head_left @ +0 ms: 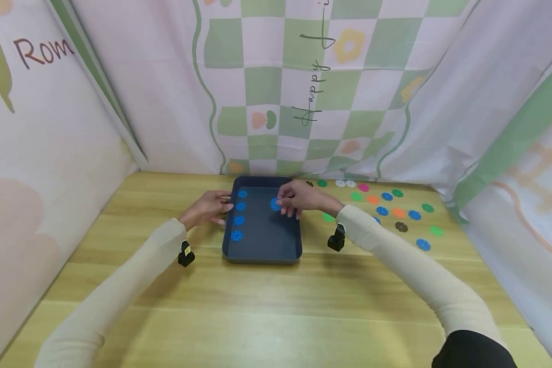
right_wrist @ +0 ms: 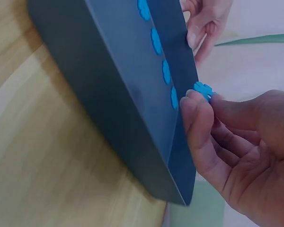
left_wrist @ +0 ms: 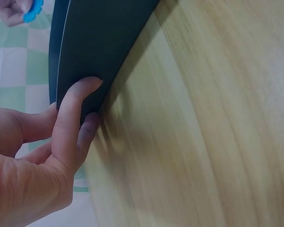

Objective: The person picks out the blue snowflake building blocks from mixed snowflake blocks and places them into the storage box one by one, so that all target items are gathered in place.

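A dark blue-grey tray (head_left: 267, 250) lies on the table, with several blue flower-shaped discs (head_left: 239, 220) in a column along its left side. At the tray's left wall, my left hand (head_left: 209, 205) holds the edge. Its thumb is at the rim and its bent fingers (left_wrist: 68, 118) touch the outer wall. Over the tray's right part, my right hand (head_left: 299, 197) pinches another blue flower-shaped disc (right_wrist: 204, 90) between thumb and fingertips. That disc is above the tray floor, level with the rim in the right wrist view.
Loose flower-shaped discs in blue, green, orange, white, pink and brown lie scattered on the wooden table (head_left: 267, 317) right of the tray, among them an orange disc (head_left: 398, 212) and a brown one (head_left: 401, 227). Patterned curtains (head_left: 299, 92) hang behind and at both sides.
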Demonstrator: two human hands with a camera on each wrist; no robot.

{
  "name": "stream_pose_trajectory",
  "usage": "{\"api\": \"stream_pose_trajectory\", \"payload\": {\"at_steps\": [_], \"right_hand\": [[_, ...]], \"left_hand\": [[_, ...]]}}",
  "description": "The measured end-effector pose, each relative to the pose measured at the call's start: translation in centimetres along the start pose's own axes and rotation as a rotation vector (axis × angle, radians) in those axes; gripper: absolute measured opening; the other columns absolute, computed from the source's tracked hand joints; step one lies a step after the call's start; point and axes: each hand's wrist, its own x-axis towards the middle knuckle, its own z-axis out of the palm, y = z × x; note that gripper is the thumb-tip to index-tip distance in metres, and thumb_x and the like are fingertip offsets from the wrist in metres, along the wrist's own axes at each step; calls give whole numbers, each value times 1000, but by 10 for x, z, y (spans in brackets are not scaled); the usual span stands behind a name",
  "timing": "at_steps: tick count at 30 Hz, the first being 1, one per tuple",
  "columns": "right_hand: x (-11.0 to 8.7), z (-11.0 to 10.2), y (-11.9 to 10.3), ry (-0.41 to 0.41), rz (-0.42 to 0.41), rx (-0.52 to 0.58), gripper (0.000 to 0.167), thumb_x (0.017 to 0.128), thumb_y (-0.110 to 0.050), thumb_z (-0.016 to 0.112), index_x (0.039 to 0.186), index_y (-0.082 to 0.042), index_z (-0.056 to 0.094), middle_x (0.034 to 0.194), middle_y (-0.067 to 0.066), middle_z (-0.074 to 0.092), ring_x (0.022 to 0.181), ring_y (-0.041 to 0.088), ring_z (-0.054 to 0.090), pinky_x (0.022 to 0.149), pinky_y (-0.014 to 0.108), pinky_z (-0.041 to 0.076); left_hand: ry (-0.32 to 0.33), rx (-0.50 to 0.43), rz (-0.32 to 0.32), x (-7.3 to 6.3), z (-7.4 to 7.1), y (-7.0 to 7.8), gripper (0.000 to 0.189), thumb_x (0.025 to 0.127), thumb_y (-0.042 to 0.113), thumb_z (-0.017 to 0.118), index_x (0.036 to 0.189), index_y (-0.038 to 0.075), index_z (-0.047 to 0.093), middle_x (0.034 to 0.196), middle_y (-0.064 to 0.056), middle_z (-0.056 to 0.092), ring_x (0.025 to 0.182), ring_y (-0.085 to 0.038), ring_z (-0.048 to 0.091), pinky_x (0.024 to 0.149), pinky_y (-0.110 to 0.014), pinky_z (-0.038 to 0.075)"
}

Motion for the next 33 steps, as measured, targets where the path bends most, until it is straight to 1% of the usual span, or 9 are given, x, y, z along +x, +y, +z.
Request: {"api": "stream_pose_trajectory", "payload": {"at_steps": [3,5,9,13,18,20,24,26,33], "right_hand": [[7,6,-4,-41,-5,22,19,108,-9,58,105,7,68,97,28,74,85,44,73,61,41,67],[12,10,-6,-63,-2,36,18,107,-8,59,105,7,69,99,28,74,86,43,73,61,36,67],[20,20,-14,-81,29,78,15,105,-6,63,104,6,72,98,30,74,79,33,76,64,37,68],[30,33,-21,-93,55,122,13,103,-4,65,105,8,72,94,28,75,71,23,76,66,38,68],[41,49,-28,-141,75,145,11,101,-2,68,109,6,67,90,24,77,67,20,74,65,37,68],[44,54,-30,-173,79,144,10,100,-2,69,108,4,67,88,22,77,66,20,74,64,38,68],[49,62,-32,-245,73,127,4,101,-1,66,103,3,68,86,18,77,67,20,75,64,37,68],[51,65,-34,-272,75,105,6,102,-1,65,100,2,69,86,17,78,67,20,75,64,37,68],[56,77,-40,-328,113,64,7,101,-1,66,96,0,72,85,14,78,67,20,74,63,35,68]], "left_hand": [[1,5,3,0,1,-1,63,110,6,51,165,-1,22,167,-31,26,146,-46,44,80,-33,67],[0,9,6,1,0,-2,63,110,7,50,166,-1,21,167,-32,25,146,-47,44,81,-35,67],[-3,8,8,1,-1,-3,63,110,7,50,165,-2,20,167,-33,26,146,-47,44,81,-36,67],[-2,6,6,1,-2,-2,63,111,7,50,165,-3,20,166,-34,25,145,-47,45,80,-35,68],[-5,9,-1,2,-3,0,63,111,8,50,165,-2,20,167,-33,25,145,-47,44,80,-34,67],[-7,10,0,2,-2,1,63,111,8,50,165,-2,21,167,-33,25,146,-47,43,81,-34,67],[-7,-5,8,2,-1,1,62,110,5,50,165,-2,22,166,-33,27,145,-47,45,80,-34,67],[-11,-10,13,1,-1,1,62,110,4,51,165,-2,22,166,-33,27,144,-47,46,80,-34,67],[-12,1,1,2,-3,-1,62,110,5,50,165,-1,22,166,-32,27,145,-47,44,79,-34,67]]}}
